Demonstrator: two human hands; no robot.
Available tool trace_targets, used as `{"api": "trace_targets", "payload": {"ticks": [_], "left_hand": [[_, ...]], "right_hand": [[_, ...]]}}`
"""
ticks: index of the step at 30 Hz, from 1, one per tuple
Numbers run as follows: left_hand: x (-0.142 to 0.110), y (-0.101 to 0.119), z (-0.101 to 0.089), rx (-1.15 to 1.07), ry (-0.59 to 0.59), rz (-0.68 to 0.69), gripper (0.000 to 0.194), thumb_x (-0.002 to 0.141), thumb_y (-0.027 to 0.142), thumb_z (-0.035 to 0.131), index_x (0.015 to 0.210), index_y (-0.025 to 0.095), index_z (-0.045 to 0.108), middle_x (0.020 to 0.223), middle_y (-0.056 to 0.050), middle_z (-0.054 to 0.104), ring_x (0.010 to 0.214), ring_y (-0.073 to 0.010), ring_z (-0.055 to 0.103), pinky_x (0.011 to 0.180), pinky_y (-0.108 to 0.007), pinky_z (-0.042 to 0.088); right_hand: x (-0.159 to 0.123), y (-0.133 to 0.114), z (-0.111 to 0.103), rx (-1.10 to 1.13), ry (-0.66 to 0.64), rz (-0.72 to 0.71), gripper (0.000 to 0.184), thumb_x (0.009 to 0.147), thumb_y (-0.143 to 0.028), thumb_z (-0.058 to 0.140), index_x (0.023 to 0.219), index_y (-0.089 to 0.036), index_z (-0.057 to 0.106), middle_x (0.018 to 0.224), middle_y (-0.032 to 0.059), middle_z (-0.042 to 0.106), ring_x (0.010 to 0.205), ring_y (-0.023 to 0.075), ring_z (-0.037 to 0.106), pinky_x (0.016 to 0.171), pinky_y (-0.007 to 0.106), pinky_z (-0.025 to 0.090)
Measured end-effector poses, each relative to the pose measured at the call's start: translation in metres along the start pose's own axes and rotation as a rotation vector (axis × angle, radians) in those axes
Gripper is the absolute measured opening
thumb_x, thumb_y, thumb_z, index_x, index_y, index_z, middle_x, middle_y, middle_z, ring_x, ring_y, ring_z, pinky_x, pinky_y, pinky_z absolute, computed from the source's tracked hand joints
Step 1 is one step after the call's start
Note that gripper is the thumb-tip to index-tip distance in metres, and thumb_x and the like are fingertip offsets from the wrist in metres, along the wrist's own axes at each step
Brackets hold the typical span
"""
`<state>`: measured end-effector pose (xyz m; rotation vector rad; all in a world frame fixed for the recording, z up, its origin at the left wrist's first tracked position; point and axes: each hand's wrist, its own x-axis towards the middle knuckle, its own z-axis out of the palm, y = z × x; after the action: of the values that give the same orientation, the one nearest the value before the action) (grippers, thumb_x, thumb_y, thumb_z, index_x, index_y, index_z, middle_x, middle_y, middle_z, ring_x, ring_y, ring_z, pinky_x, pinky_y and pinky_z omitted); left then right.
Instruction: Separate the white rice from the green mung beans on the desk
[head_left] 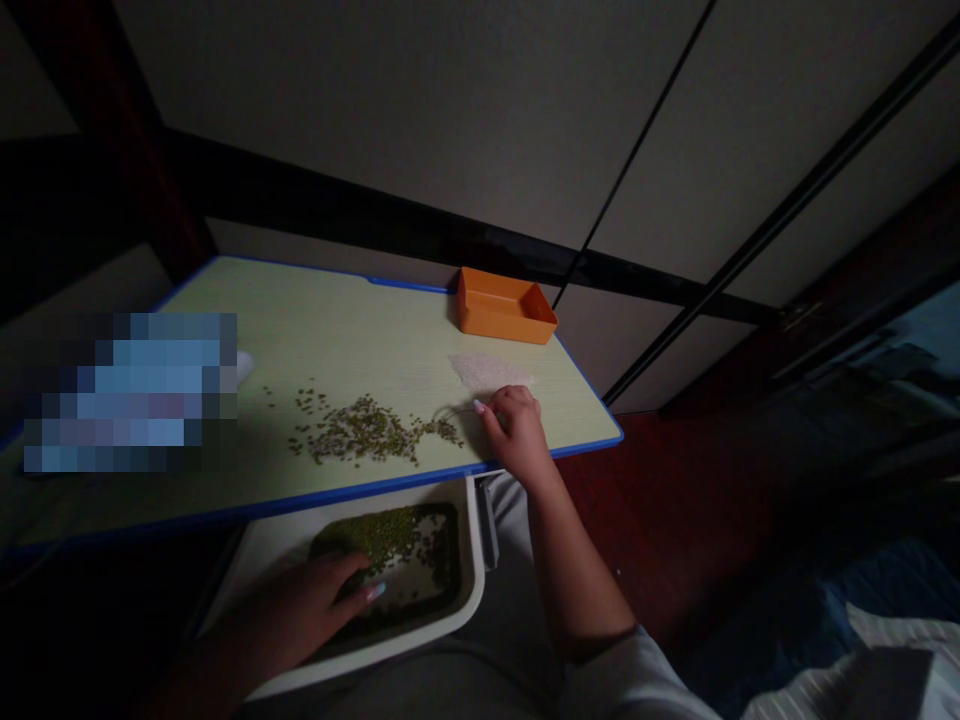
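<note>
My right hand (516, 432) rests on the pale tabletop (315, 320) near its front right edge, fingers curled, one fingertip touching the right end of a scatter of green beans (360, 430). A small heap of white grains (487, 370) lies just beyond that hand. My left hand (315, 600) lies in a white tray (469, 590) on my lap, below the table edge, its fingers flat over more green beans (397, 540) in the tray's dark inner part.
An orange box (504, 305) stands at the table's far right corner. A blurred-out patch (131, 390) covers the left of the table. The table has a blue rim (300, 497). Dark floor and bedding lie to the right.
</note>
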<state>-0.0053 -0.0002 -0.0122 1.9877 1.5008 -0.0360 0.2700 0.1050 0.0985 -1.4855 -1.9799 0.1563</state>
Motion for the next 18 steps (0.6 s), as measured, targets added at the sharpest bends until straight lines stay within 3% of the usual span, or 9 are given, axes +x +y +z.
{"api": "trace_targets", "payload": {"ticks": [8, 18], "left_hand": [[-0.001, 0.005, -0.004, -0.02, -0.02, -0.005, 0.054, 0.087, 0.052, 0.045, 0.122, 0.024, 0.074, 0.129, -0.014, 0.078, 0.12, -0.0351, 0.071, 0.107, -0.049, 0.053], [0.0, 0.01, -0.007, 0.0, -0.017, -0.022, 0.05, 0.087, 0.05, 0.049, 0.122, 0.026, 0.074, 0.126, -0.012, 0.079, 0.119, -0.0347, 0.072, 0.107, -0.049, 0.053]], "right_hand": [[-0.001, 0.018, -0.008, -0.036, 0.072, 0.081, 0.026, 0.099, -0.026, 0.058, 0.074, -0.023, 0.062, 0.088, 0.0089, 0.067, 0.095, 0.0266, 0.055, 0.087, 0.04, 0.041], [0.003, 0.0, 0.002, 0.045, -0.02, -0.011, 0.025, 0.097, -0.025, 0.064, 0.073, -0.022, 0.061, 0.086, 0.0067, 0.066, 0.094, 0.025, 0.057, 0.087, 0.038, 0.042]]}}
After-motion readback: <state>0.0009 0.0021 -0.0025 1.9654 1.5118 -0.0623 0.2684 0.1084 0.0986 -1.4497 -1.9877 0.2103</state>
